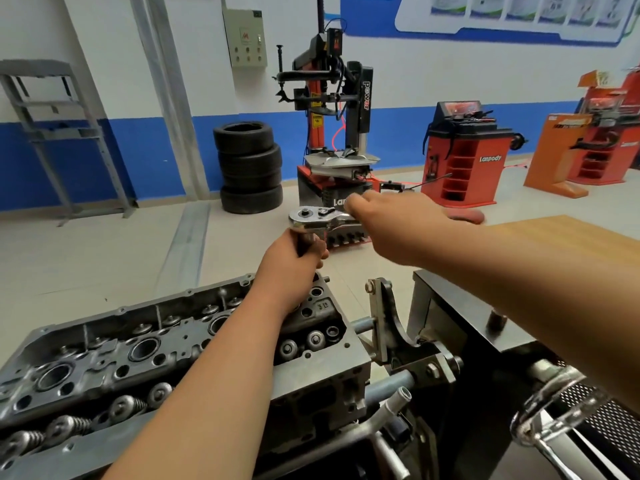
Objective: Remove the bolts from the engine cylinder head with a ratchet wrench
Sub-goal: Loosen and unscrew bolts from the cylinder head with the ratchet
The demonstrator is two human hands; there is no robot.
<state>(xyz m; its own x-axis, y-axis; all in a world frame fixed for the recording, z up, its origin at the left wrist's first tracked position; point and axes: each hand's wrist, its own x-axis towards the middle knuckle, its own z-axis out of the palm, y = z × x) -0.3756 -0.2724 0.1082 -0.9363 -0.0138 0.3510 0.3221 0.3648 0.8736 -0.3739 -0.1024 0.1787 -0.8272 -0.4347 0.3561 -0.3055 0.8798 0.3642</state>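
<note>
The grey engine cylinder head sits on a stand at the lower left, its valve springs and plug wells facing up. A chrome ratchet wrench stands above the head's far right corner. My left hand grips the dark extension bar just under the ratchet head. My right hand holds the wrench handle, which runs off to the right and is mostly hidden by the hand. The bolt under the extension is hidden by my left hand.
The engine stand's metal bracket and black frame lie right of the head. A wooden tabletop is at the right. Behind stand stacked tyres, a tyre changer and a red wheel balancer.
</note>
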